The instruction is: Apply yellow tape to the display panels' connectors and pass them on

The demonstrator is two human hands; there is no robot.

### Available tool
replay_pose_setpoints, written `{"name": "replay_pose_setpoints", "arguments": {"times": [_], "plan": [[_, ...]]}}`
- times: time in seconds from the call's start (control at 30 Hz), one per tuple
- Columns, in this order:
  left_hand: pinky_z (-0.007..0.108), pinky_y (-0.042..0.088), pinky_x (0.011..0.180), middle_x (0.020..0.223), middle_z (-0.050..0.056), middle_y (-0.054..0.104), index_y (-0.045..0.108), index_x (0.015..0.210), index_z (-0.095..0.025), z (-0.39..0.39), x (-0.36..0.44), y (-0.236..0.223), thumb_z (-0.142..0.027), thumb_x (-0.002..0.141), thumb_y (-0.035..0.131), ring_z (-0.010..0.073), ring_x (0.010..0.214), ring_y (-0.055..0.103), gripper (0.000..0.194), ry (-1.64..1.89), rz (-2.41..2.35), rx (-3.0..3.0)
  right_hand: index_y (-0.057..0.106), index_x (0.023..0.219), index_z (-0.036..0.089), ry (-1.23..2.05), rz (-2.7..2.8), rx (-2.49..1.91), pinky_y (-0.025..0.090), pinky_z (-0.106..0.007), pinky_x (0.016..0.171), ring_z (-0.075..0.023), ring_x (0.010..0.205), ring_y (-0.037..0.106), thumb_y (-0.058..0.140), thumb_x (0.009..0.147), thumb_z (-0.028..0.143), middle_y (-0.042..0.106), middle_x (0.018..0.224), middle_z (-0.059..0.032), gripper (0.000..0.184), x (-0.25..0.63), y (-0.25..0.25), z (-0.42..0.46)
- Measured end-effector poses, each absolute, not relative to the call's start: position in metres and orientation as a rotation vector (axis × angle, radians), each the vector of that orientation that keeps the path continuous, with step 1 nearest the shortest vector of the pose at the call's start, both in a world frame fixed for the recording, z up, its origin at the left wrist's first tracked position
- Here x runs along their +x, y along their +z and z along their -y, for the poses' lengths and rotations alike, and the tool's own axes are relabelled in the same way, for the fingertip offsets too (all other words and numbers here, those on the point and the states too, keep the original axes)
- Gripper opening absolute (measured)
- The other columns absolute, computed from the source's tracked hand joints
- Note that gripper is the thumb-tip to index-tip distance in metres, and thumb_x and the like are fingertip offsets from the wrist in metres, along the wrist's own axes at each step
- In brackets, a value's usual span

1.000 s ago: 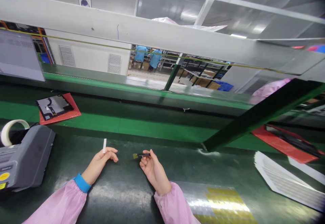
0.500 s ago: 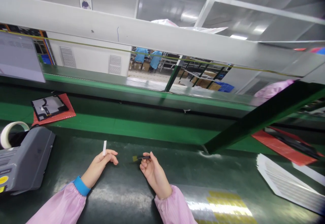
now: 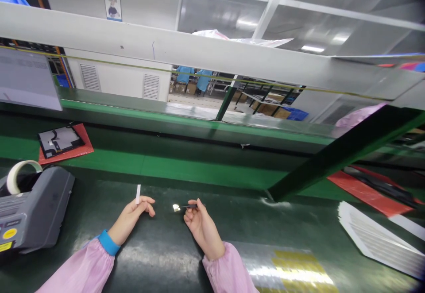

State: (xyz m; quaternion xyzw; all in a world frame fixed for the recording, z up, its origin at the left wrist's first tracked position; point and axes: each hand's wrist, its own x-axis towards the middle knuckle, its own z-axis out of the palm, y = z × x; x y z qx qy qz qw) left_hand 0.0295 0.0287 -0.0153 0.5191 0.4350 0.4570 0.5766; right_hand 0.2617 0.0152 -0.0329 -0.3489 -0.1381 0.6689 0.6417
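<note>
The right hand [image 3: 203, 226] grips a dark slender tool [image 3: 190, 206], a small shiny piece [image 3: 176, 208] at its tip, at ten o'clock from that hand; uneven finger pressure could twist or drop the piece onto the surface [image 3: 166, 240]. At nine o'clock, the left hand [image 3: 132, 214] is loosely curled, a white strip [image 3: 138, 193] projecting toward twelve; whether pinched or adhering cannot be told, and contact could crease or dislodge it.

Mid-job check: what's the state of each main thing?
Left hand: loosely curled
White strip: sticking up from left hand
Right hand: closed on dark tool
Dark tool: held, tip toward left hand
Shiny piece: at the tool's tip
Flat panel: lying on red pouch
Tape roll: standing on edge
Grey machine: power unclear
</note>
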Motion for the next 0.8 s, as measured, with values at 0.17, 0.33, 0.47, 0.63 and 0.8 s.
{"name": "replay_pose_setpoints", "arguments": {"times": [0.17, 0.33, 0.47, 0.63, 0.8], "plan": [[0.036, 0.046, 0.085, 0.075, 0.004, 0.070, 0.067, 0.096, -0.016, -0.0292, 0.0299, -0.0153, -0.053, 0.084, 0.064, 0.0221, 0.078, 0.063, 0.039, 1.070, -1.007, 1.222, 0.071, 0.076, 0.016, 1.538, 0.322, -0.794, 0.043, -0.023, 0.051, -0.0083, 0.051, 0.049, 0.091, 0.062, 0.047, 0.057, 0.059, 0.0030, 0.039, 0.2612, -0.0301, -0.0149], [0.036, 0.046, 0.085, 0.076, 0.005, 0.070, 0.066, 0.097, -0.016, -0.0292, 0.0301, -0.0156, -0.053, 0.085, 0.064, 0.0218, 0.078, 0.063, 0.039, 1.071, -0.999, 1.228, 0.071, 0.076, 0.015, 1.548, 0.321, -0.795, 0.043, -0.021, 0.052, -0.0069, 0.052, 0.049, 0.093, 0.059, 0.047, 0.057, 0.059, 0.0034, 0.042, 0.2602, -0.0280, -0.0145], [0.036, 0.047, 0.085, 0.076, 0.005, 0.070, 0.067, 0.097, -0.016, -0.0296, 0.0297, -0.0166, -0.052, 0.084, 0.064, 0.0220, 0.079, 0.063, 0.039, 1.065, -1.008, 1.234, 0.072, 0.076, 0.015, 1.555, 0.316, -0.794, 0.044, -0.021, 0.052, -0.0070, 0.052, 0.050, 0.093, 0.058, 0.047, 0.058, 0.058, 0.0032, 0.043, 0.2610, -0.0273, -0.0145], [0.037, 0.047, 0.086, 0.077, 0.005, 0.070, 0.067, 0.097, -0.016, -0.0300, 0.0291, -0.0166, -0.052, 0.085, 0.063, 0.0223, 0.080, 0.064, 0.039, 1.063, -1.026, 1.249, 0.072, 0.076, 0.015, 1.571, 0.321, -0.792, 0.045, -0.021, 0.053, -0.0068, 0.052, 0.050, 0.093, 0.057, 0.047, 0.058, 0.059, 0.0034, 0.042, 0.2612, -0.0271, -0.0145], [0.037, 0.047, 0.086, 0.076, 0.006, 0.070, 0.067, 0.097, -0.016, -0.0293, 0.0288, -0.0132, -0.052, 0.083, 0.063, 0.0228, 0.080, 0.064, 0.039, 1.059, -1.056, 1.264, 0.072, 0.076, 0.014, 1.596, 0.326, -0.774, 0.045, -0.019, 0.054, -0.0061, 0.053, 0.052, 0.094, 0.058, 0.044, 0.061, 0.062, 0.0024, 0.041, 0.2610, -0.0267, -0.0140]]}}
